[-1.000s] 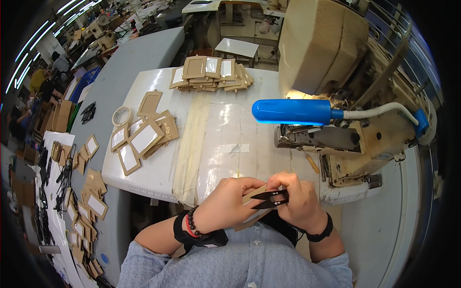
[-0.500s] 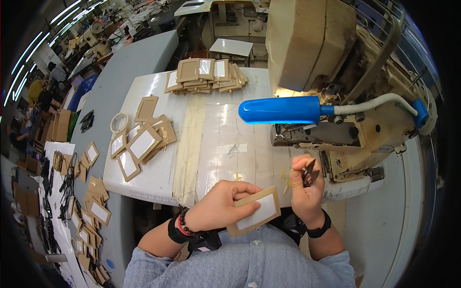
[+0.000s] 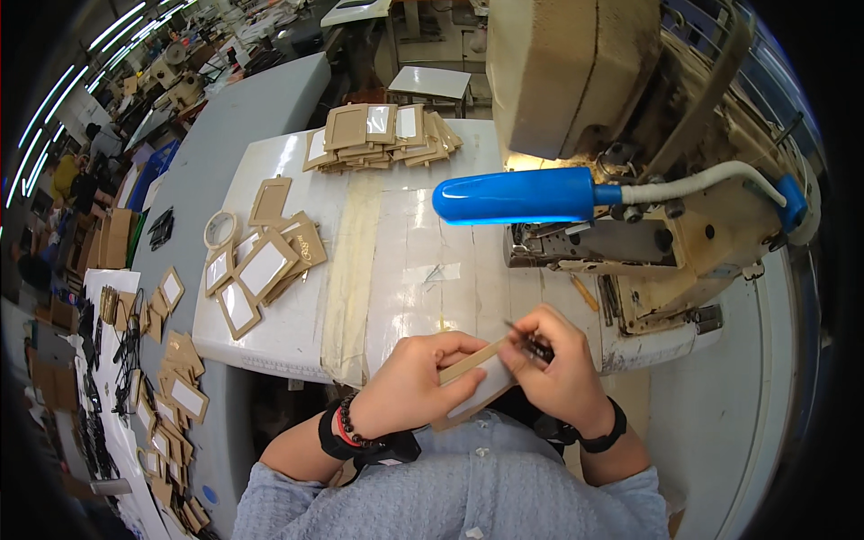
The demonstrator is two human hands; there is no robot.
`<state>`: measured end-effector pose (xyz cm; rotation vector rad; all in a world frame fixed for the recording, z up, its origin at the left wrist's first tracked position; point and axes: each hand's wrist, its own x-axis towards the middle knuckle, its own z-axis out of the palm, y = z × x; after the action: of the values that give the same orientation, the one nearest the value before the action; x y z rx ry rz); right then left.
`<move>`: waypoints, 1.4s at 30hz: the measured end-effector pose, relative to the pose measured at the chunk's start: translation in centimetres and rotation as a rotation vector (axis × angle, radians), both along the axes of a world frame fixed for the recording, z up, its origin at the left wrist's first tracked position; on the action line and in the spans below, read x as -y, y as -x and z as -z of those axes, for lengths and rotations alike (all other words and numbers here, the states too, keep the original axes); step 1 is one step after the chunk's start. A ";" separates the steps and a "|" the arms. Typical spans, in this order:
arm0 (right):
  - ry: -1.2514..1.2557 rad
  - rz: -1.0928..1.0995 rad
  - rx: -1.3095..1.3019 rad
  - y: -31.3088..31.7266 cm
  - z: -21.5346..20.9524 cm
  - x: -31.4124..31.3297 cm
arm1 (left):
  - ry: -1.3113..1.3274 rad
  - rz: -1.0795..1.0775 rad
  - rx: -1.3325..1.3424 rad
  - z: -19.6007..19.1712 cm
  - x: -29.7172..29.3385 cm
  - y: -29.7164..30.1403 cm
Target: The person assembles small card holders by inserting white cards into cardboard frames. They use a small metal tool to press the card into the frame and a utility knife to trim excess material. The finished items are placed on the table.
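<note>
My left hand (image 3: 409, 380) holds a tan card holder (image 3: 467, 364) with a white window, thumb on its face and fingers beneath. The holder is tilted in front of my body, just off the table's near edge. My right hand (image 3: 565, 371) closes around small dark thread snips (image 3: 535, 346), their tip at the holder's upper right corner. The right hand covers that end of the holder, so I cannot tell whether the blades touch it. Similar holders lie in a loose pile (image 3: 266, 266) at the left of the table and in a stack (image 3: 349, 128) at the back.
A sewing machine (image 3: 562, 76) stands at the right, with a blue lamp (image 3: 513, 196) reaching over the white table (image 3: 405, 306). A tape roll (image 3: 220, 230) lies by the left pile. More holders (image 3: 187, 396) and black cords cover the grey side table. A yellow-handled tool (image 3: 585, 293) lies near the machine.
My right hand has moved left and down with the snips, from beside the holder to its upper right corner. The holder has tipped, and its face shows less.
</note>
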<state>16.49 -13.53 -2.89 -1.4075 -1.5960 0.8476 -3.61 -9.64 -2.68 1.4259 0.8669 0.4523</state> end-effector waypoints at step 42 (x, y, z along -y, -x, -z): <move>0.386 -0.179 -0.443 1.3 -1.5 0.0 | 0.522 -0.071 0.211 0.2 -0.6 1.3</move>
<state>15.20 -13.56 -1.36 -1.2231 -1.2676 1.5215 -4.93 -9.07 -2.89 0.8553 0.7931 0.3859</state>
